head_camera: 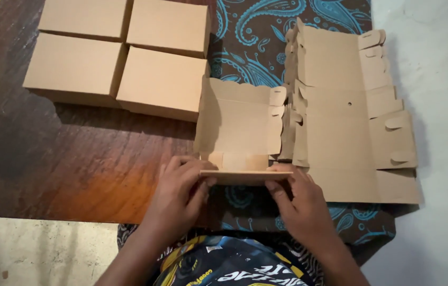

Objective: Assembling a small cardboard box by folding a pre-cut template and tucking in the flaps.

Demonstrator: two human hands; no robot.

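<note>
A partly folded brown cardboard box (240,127) stands in front of me on a dark cloth with blue paisley patterns (255,32). Its lid panel leans upright at the back and its front wall is folded up toward me. My left hand (179,190) grips the left end of that front wall, thumb on the top edge. My right hand (300,204) grips the right end the same way. Both hands press the front wall from the near side.
Several closed cardboard boxes (123,53) sit together on the wooden table (49,159) at the back left. A stack of flat unfolded box blanks (351,116) lies to the right of the box. A pale floor (441,106) lies beyond the cloth's right edge.
</note>
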